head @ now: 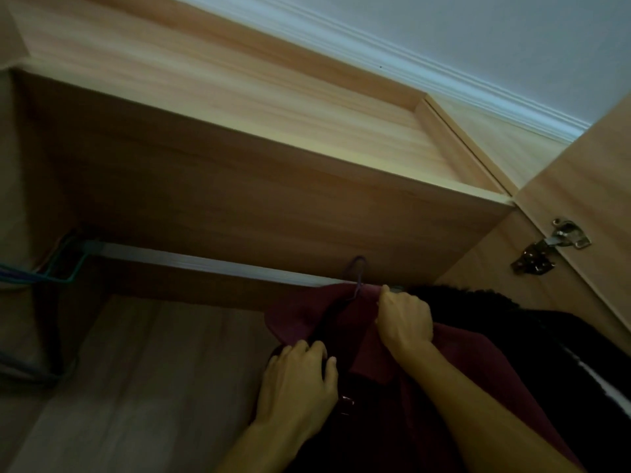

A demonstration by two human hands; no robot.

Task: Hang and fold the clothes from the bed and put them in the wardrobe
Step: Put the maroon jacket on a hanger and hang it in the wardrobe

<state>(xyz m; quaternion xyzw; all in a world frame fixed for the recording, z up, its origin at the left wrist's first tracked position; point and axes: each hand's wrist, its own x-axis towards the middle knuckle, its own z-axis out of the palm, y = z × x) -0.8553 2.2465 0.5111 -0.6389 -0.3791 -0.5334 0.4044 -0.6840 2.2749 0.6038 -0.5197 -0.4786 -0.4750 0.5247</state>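
A dark red garment [457,367] hangs on a purple hanger, whose hook [358,268] is over the silver wardrobe rail [205,262]. My right hand [404,317] grips the garment's collar just right of the hook. Lower down, my left hand [300,380] holds the garment's front at the neck opening, with fingers curled into the dark inner fabric. The hanger's shoulders are hidden under the cloth.
Black clothes [512,322] hang on the rail to the right of the red garment. Blue-green empty hangers [65,264] sit at the rail's far left. A wooden shelf [273,186] runs above the rail. The open door with a metal hinge [549,247] stands at right.
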